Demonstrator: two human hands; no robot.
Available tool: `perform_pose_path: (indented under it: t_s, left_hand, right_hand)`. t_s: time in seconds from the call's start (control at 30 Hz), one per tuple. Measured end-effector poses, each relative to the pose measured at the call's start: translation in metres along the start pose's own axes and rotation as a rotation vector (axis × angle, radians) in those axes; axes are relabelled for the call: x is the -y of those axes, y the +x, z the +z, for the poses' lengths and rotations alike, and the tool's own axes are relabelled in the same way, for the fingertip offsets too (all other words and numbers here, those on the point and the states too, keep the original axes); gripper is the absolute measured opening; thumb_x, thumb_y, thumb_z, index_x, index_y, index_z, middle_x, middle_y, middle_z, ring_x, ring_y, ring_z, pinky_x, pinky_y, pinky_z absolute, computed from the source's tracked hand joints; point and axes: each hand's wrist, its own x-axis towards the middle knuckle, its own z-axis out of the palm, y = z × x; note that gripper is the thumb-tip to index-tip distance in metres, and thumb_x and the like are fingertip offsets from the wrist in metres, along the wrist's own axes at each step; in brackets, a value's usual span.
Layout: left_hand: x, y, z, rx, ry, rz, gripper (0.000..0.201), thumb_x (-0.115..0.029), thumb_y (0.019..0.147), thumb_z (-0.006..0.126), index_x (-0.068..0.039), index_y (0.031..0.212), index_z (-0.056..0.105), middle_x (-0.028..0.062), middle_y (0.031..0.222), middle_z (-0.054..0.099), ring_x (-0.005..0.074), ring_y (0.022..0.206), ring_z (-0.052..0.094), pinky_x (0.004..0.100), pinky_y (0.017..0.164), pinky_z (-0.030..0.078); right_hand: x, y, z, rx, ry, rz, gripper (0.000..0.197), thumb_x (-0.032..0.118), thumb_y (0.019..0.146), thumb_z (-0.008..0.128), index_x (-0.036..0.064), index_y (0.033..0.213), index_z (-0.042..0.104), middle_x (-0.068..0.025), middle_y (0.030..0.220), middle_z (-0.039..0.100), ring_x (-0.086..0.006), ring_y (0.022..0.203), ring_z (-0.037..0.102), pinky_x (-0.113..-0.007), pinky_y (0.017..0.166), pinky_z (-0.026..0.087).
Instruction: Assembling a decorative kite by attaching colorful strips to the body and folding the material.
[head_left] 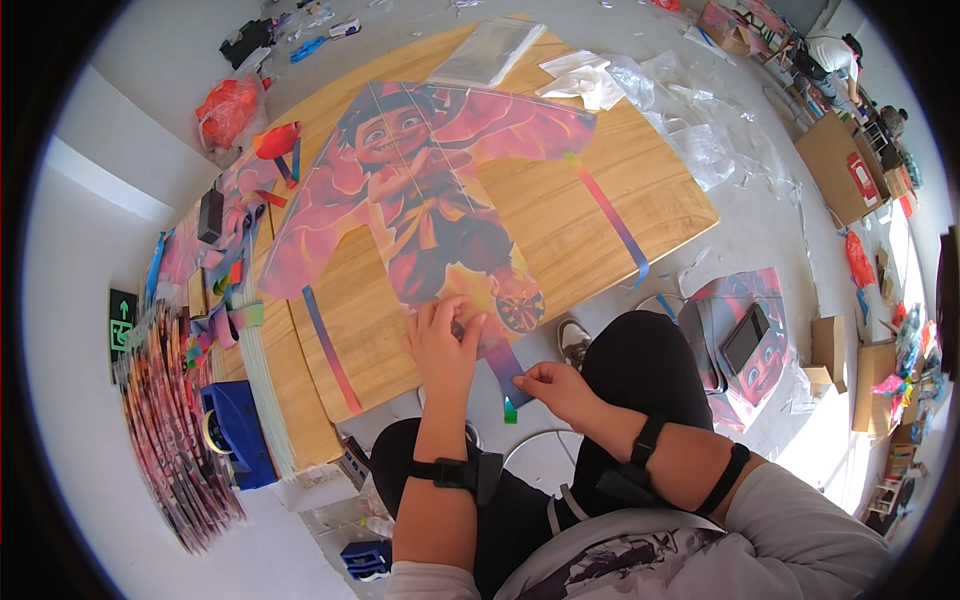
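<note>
A large kite (420, 215) printed with a cartoon figure in pink, red and dark blue lies spread on the wooden table (640, 215). Thin rods cross its upper middle. My left hand (445, 335) rests on the kite's lower part near the table's front edge, fingers apart. Below that edge hangs the kite's purple-blue tail (508, 375), with a small green tip at its end. The fingers of my right hand (550, 388) are pinched at the right side of this tail. Two ribbons fading from red to blue, a left ribbon (330, 350) and a right ribbon (612, 222), trail from the kite's sides.
A blue tape dispenser (245, 435), a stack of printed sheets (180, 430) and colourful ribbon scraps stand at left. Clear plastic bags (490, 50) lie at the far edge. A phone (745, 338) rests on a seat at right. Another person (835, 60) bends over boxes far right.
</note>
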Motion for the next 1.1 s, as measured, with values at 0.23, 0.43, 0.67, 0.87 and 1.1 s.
perform_pose_path:
  t_s: [0.23, 0.43, 0.67, 0.87, 1.1]
  left_hand:
    - [-0.002, 0.002, 0.001, 0.001, 0.022, -0.027, 0.028, -0.027, 0.079, 0.081, -0.017, 0.103, 0.071, -0.0005, 0.095, 0.064, 0.0245, 0.096, 0.057, 0.0422, 0.088, 0.038]
    - [0.000, 0.002, 0.001, -0.024, 0.034, -0.016, 0.016, -0.018, 0.087, 0.073, -0.015, 0.101, 0.069, 0.0014, 0.094, 0.065, 0.0257, 0.094, 0.057, 0.0424, 0.088, 0.038]
    - [-0.010, -0.008, -0.035, 0.205, -0.109, 0.074, 0.022, 0.003, 0.090, 0.057, -0.004, 0.109, 0.067, 0.0109, 0.110, 0.069, 0.0334, 0.103, 0.062, 0.0449, 0.090, 0.048]
    - [-0.032, -0.031, -0.046, 0.378, 0.117, 0.278, 0.052, 0.012, 0.081, 0.052, -0.002, 0.129, 0.064, 0.0189, 0.139, 0.060, 0.0372, 0.131, 0.055, 0.0445, 0.110, 0.045]
    - [-0.016, -0.027, -0.046, 0.598, 0.116, 0.278, 0.059, 0.013, 0.081, 0.050, -0.006, 0.134, 0.065, 0.0203, 0.153, 0.047, 0.0384, 0.145, 0.041, 0.0435, 0.119, 0.034]
  right_hand:
    - [-0.002, 0.001, -0.001, 0.005, -0.004, -0.003, 0.029, 0.027, 0.095, 0.075, -0.0012, 0.094, 0.071, -0.0006, 0.081, 0.067, -0.0075, 0.074, 0.056, -0.025, 0.068, 0.047]
    - [-0.009, 0.004, 0.001, 0.022, 0.079, -0.030, 0.027, 0.025, 0.095, 0.075, -0.0006, 0.097, 0.070, -0.0007, 0.084, 0.067, -0.0075, 0.076, 0.058, -0.024, 0.069, 0.047]
    - [-0.006, 0.004, 0.001, 0.061, 0.054, -0.021, 0.021, 0.023, 0.099, 0.070, 0.0022, 0.102, 0.067, 0.0001, 0.093, 0.067, -0.0062, 0.083, 0.058, -0.023, 0.076, 0.047]
    - [0.006, -0.002, 0.006, 0.059, 0.014, -0.040, 0.021, 0.019, 0.097, 0.070, 0.0013, 0.107, 0.065, -0.0018, 0.095, 0.069, -0.0080, 0.086, 0.061, -0.025, 0.075, 0.048]
    - [-0.014, 0.007, 0.006, 0.025, 0.020, -0.134, 0.023, 0.016, 0.093, 0.072, 0.0014, 0.108, 0.066, -0.0062, 0.092, 0.070, -0.0123, 0.079, 0.064, -0.028, 0.067, 0.051]
